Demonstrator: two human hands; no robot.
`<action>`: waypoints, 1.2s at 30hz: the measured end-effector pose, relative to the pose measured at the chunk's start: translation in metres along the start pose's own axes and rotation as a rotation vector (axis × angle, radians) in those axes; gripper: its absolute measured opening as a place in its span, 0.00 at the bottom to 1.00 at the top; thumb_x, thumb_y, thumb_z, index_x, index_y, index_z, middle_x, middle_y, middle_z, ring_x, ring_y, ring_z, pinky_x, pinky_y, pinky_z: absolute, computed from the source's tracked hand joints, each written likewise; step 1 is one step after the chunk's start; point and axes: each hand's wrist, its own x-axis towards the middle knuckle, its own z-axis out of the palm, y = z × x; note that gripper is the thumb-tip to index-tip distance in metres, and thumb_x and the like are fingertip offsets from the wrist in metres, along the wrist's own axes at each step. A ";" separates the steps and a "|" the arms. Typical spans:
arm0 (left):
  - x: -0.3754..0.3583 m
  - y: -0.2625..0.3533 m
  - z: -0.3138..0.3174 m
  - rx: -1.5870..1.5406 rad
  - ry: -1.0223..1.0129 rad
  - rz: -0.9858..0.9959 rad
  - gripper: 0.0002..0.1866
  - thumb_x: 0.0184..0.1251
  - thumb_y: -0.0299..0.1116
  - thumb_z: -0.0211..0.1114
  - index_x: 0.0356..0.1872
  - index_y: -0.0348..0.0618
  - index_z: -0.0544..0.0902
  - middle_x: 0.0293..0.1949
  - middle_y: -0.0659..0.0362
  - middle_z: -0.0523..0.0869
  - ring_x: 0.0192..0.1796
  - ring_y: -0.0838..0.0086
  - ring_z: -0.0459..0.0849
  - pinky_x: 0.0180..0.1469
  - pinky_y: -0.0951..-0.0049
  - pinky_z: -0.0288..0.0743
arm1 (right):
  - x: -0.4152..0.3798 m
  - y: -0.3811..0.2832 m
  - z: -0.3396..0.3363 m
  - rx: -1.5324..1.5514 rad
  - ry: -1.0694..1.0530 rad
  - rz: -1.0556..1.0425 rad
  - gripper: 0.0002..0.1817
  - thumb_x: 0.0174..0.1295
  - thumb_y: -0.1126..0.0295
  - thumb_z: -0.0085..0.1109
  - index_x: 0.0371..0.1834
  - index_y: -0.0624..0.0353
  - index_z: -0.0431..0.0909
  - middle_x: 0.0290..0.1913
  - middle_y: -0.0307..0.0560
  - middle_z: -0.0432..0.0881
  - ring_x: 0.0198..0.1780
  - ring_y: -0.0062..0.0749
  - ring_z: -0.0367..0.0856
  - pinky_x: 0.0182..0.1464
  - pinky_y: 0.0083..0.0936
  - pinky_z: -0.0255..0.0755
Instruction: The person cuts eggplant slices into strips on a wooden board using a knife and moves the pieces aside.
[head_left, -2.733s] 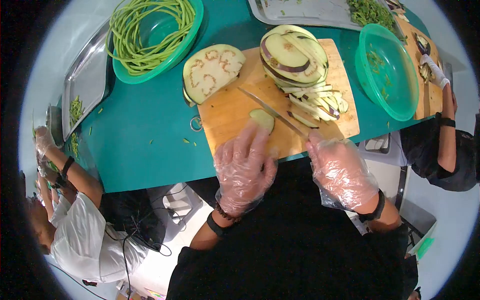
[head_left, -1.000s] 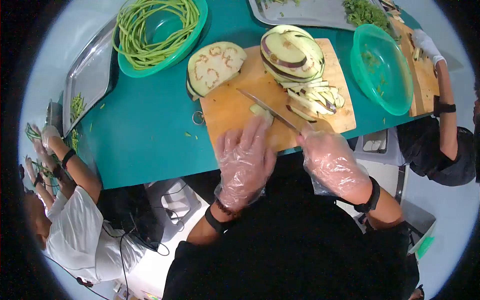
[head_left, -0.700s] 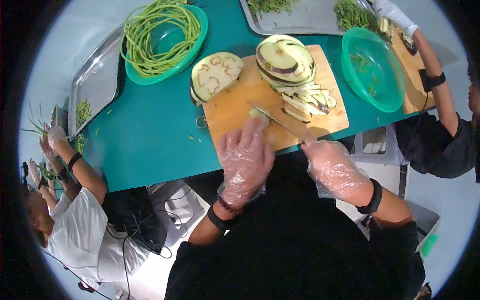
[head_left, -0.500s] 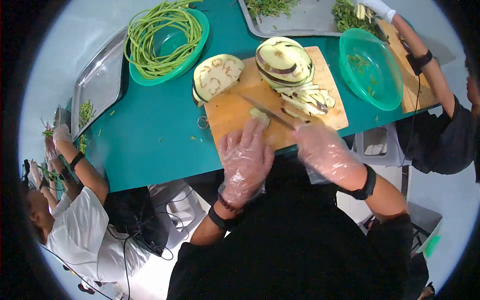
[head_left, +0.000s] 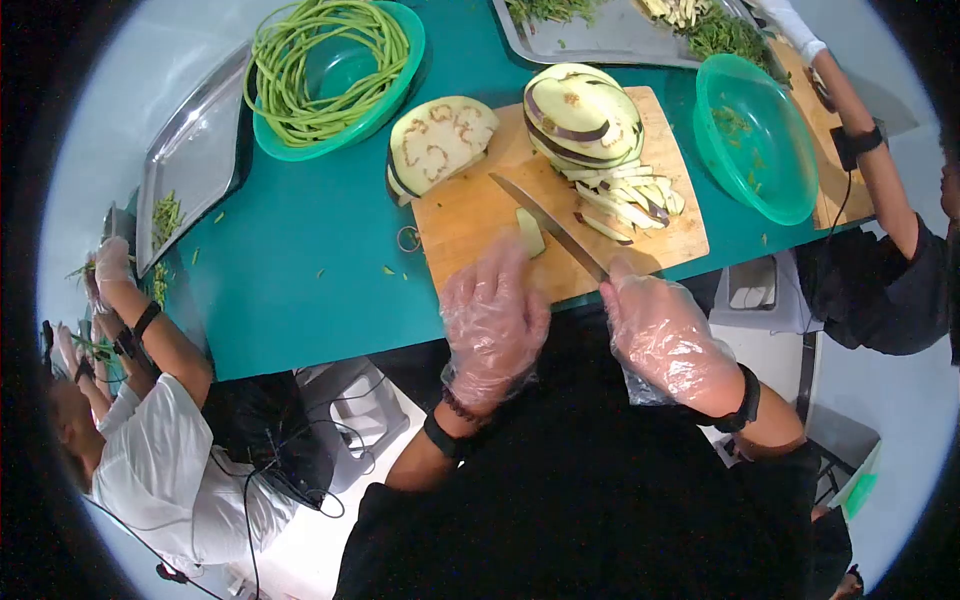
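Observation:
My right hand (head_left: 665,325), in a clear plastic glove, is closed round the handle of a kitchen knife (head_left: 550,225). Its blade points up and left across the wooden cutting board (head_left: 465,225). On the board's near part, my gloved left hand (head_left: 495,315) lies palm down with fingers stretched out, slightly blurred, fingertips at the lower end of a small eggplant piece (head_left: 530,232). Right of the blade is a heap of eggplant strips (head_left: 635,198). Behind them stands a stack of eggplant slices (head_left: 582,112), and a cut eggplant chunk (head_left: 440,145) rests over the board's left edge.
Long green beans (head_left: 330,65) fill a green bowl (head_left: 408,75) at back left. Another green bowl (head_left: 765,150) stands right of the board. Metal trays lie at the left (head_left: 200,140) and back (head_left: 560,45). People work at both sides, a forearm (head_left: 848,95) reaching in at right.
The knife has come away from the eggplant piece, to the right, with my right hand slightly lower. My left hand's fingertips have slid down, leaving more of the piece showing.

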 end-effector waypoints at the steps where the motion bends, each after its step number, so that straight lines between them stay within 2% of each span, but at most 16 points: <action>1: 0.002 0.002 -0.001 0.026 -0.011 0.003 0.27 0.59 0.32 0.70 0.63 0.45 0.83 0.64 0.53 0.83 0.56 0.54 0.80 0.63 0.52 0.72 | 0.000 0.000 0.000 0.002 -0.005 -0.001 0.11 0.79 0.68 0.52 0.49 0.68 0.70 0.24 0.66 0.82 0.30 0.68 0.84 0.33 0.56 0.78; 4: 0.000 0.001 -0.001 0.045 0.013 0.037 0.28 0.58 0.31 0.71 0.63 0.46 0.83 0.63 0.55 0.84 0.56 0.55 0.80 0.62 0.52 0.72 | -0.002 -0.004 -0.001 0.046 -0.055 0.038 0.12 0.79 0.68 0.52 0.49 0.68 0.69 0.26 0.68 0.82 0.33 0.70 0.84 0.36 0.58 0.77; 7: 0.001 0.000 -0.002 0.015 0.030 0.098 0.28 0.56 0.31 0.71 0.63 0.48 0.83 0.61 0.57 0.85 0.55 0.58 0.80 0.61 0.53 0.73 | -0.003 -0.005 0.001 0.065 -0.040 0.047 0.11 0.77 0.68 0.51 0.51 0.68 0.71 0.29 0.66 0.85 0.35 0.67 0.87 0.39 0.57 0.81; 10: 0.002 0.000 -0.003 -0.029 0.034 0.083 0.28 0.55 0.30 0.72 0.62 0.50 0.84 0.60 0.60 0.86 0.55 0.59 0.80 0.60 0.54 0.73 | -0.004 -0.009 0.001 0.121 -0.048 0.074 0.11 0.78 0.68 0.50 0.51 0.68 0.71 0.32 0.68 0.85 0.38 0.70 0.86 0.43 0.59 0.79; 13: -0.002 -0.006 0.000 -0.058 0.084 0.095 0.29 0.54 0.28 0.72 0.61 0.51 0.85 0.59 0.60 0.86 0.54 0.59 0.81 0.58 0.54 0.74 | -0.002 -0.007 0.001 0.077 -0.039 0.071 0.12 0.77 0.67 0.50 0.52 0.66 0.71 0.31 0.68 0.85 0.37 0.71 0.85 0.43 0.61 0.79; 16: -0.003 -0.010 0.002 -0.102 0.089 0.082 0.28 0.53 0.26 0.73 0.61 0.51 0.85 0.58 0.60 0.86 0.52 0.59 0.82 0.56 0.55 0.74 | -0.003 -0.007 -0.009 0.134 -0.114 0.110 0.15 0.73 0.71 0.55 0.59 0.64 0.72 0.40 0.70 0.85 0.45 0.71 0.85 0.49 0.58 0.79; 19: -0.002 -0.006 0.002 -0.055 0.105 0.055 0.28 0.54 0.27 0.73 0.60 0.51 0.85 0.57 0.59 0.86 0.52 0.59 0.82 0.56 0.55 0.75 | -0.015 0.014 0.008 0.314 0.143 -0.178 0.24 0.68 0.76 0.59 0.68 0.62 0.70 0.54 0.70 0.83 0.55 0.70 0.83 0.57 0.55 0.78; 22: -0.002 -0.004 0.001 -0.063 0.112 0.027 0.27 0.53 0.26 0.73 0.59 0.51 0.85 0.55 0.60 0.86 0.52 0.59 0.82 0.55 0.55 0.75 | -0.023 0.015 0.000 0.354 0.029 -0.104 0.31 0.64 0.79 0.62 0.73 0.59 0.68 0.64 0.68 0.79 0.62 0.68 0.80 0.63 0.51 0.76; 23: -0.001 -0.004 0.000 -0.069 0.116 0.026 0.27 0.53 0.26 0.73 0.59 0.51 0.85 0.55 0.60 0.86 0.51 0.59 0.82 0.55 0.55 0.75 | -0.026 0.015 0.001 0.358 0.083 -0.108 0.31 0.68 0.76 0.62 0.75 0.59 0.68 0.60 0.68 0.82 0.59 0.68 0.82 0.61 0.50 0.77; 26: -0.001 -0.004 0.000 -0.087 0.117 0.026 0.27 0.53 0.25 0.73 0.58 0.50 0.85 0.54 0.60 0.86 0.50 0.59 0.82 0.54 0.55 0.75 | -0.038 0.026 0.011 0.476 0.099 0.047 0.28 0.72 0.77 0.62 0.75 0.63 0.70 0.61 0.63 0.82 0.56 0.53 0.86 0.61 0.36 0.77; 27: -0.002 -0.004 -0.001 -0.094 0.111 0.023 0.27 0.53 0.25 0.73 0.58 0.50 0.85 0.54 0.61 0.86 0.49 0.60 0.82 0.53 0.55 0.75 | -0.041 0.022 0.006 0.442 0.096 0.126 0.26 0.76 0.73 0.61 0.75 0.64 0.71 0.58 0.62 0.84 0.52 0.44 0.87 0.56 0.35 0.79; 30: -0.001 -0.005 0.000 -0.101 0.111 0.034 0.29 0.51 0.25 0.74 0.59 0.50 0.85 0.54 0.61 0.86 0.49 0.60 0.82 0.53 0.56 0.75 | -0.041 0.028 -0.003 0.304 0.019 0.079 0.26 0.76 0.72 0.62 0.74 0.65 0.72 0.54 0.64 0.86 0.48 0.47 0.88 0.52 0.37 0.79; 31: -0.002 -0.005 0.001 -0.102 0.114 0.040 0.29 0.50 0.25 0.74 0.60 0.50 0.85 0.54 0.62 0.86 0.49 0.60 0.82 0.53 0.56 0.75 | -0.041 0.032 -0.003 0.248 -0.019 0.048 0.26 0.76 0.71 0.61 0.75 0.63 0.72 0.48 0.66 0.87 0.43 0.56 0.87 0.48 0.41 0.79; 34: -0.001 -0.003 -0.003 -0.074 0.051 0.020 0.32 0.49 0.25 0.73 0.62 0.51 0.85 0.55 0.62 0.86 0.50 0.61 0.81 0.53 0.56 0.75 | -0.032 0.027 -0.002 0.302 -0.037 -0.048 0.28 0.76 0.68 0.60 0.78 0.51 0.70 0.31 0.67 0.82 0.34 0.70 0.81 0.37 0.56 0.72; 36: -0.001 -0.003 -0.004 -0.073 0.046 0.021 0.34 0.48 0.26 0.73 0.63 0.52 0.85 0.56 0.63 0.85 0.51 0.61 0.81 0.54 0.56 0.75 | -0.030 0.026 -0.001 0.293 -0.027 -0.059 0.26 0.78 0.67 0.58 0.78 0.51 0.70 0.29 0.67 0.81 0.33 0.69 0.80 0.38 0.56 0.72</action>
